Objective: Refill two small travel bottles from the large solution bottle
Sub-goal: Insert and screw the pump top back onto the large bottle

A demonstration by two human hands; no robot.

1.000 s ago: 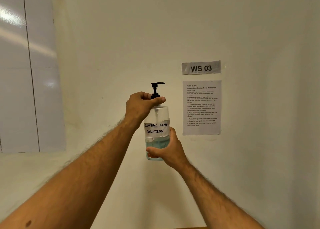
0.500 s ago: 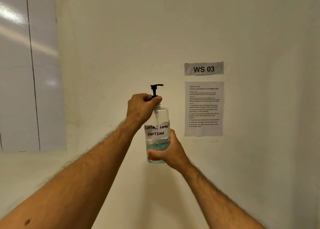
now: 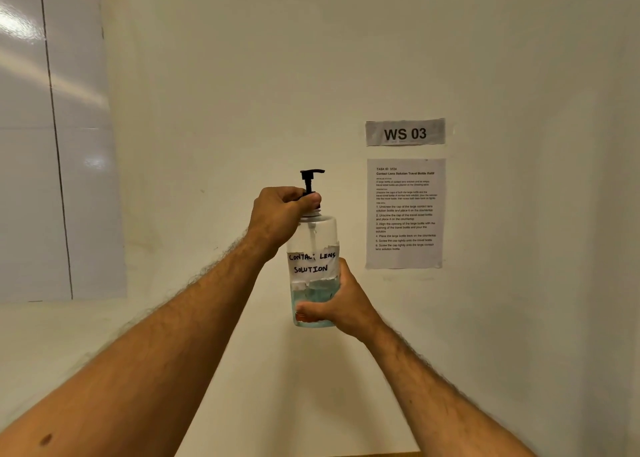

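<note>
Cream wall (image 3: pixel 242 76) behind everything, with glossy whiteboard (image 3: pixel 52 145) at left edge of view, grey "WS 03" sign (image 3: pixel 405 132) right of centre, printed instruction sheet (image 3: pixel 405 213) just below sign. Large solution bottle (image 3: pixel 313 245) held upright in mid-air in front of wall, off any surface; thin strip of brown counter edge (image 3: pixel 391 454) barely visible at bottom of view. Clear body, handwritten label (image 3: pixel 312 262) reading "CONTACT LENS SOLUTION", pale blue liquid (image 3: pixel 317 295) filling roughly lower third. Black pump head (image 3: pixel 311 178) standing above neck, nozzle pointing right. Left hand (image 3: pixel 280 216) closed around collar at base of pump, fingers wrapped over cap, thumb across front. Right hand (image 3: pixel 341 304) closed around lower part of bottle from right side, thumb across front near base. Cap seated on neck; whether loosened cannot be told. Against half a second ago: both grips unchanged, bottle upright as before, thumb of left hand in much the same place on collar. View tipped slightly downward since then: whiteboard header row now almost cut off at top. Travel bottles out of view.
</note>
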